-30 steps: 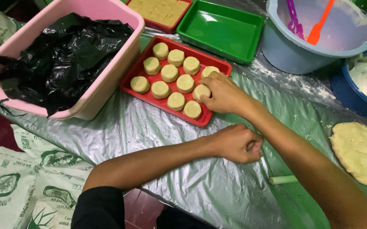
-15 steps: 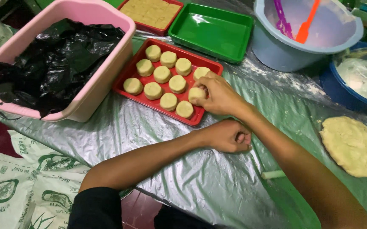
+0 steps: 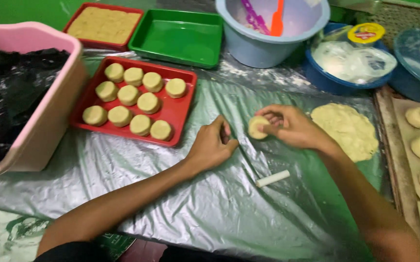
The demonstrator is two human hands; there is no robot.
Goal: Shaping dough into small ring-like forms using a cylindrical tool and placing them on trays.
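Round dough disc (image 3: 258,127) pinched in my right hand (image 3: 292,127), grip closed around its edge, just above the foil-covered surface (image 3: 210,204). My left hand (image 3: 213,145) sits just beside it, curled into a loose fist, holding nothing I can see. Flattened dough sheet (image 3: 348,130) right behind the right grip, small white stick (image 3: 273,178) below it, red tray (image 3: 173,114) of dough discs left of the left grip.

The work surface is covered by a wrinkled, silvery plastic sheet (image 3: 210,204) with a dusting of flour. A green wall (image 3: 21,9) stands behind. Dark red floor (image 3: 137,252), probably tiled, shows below.
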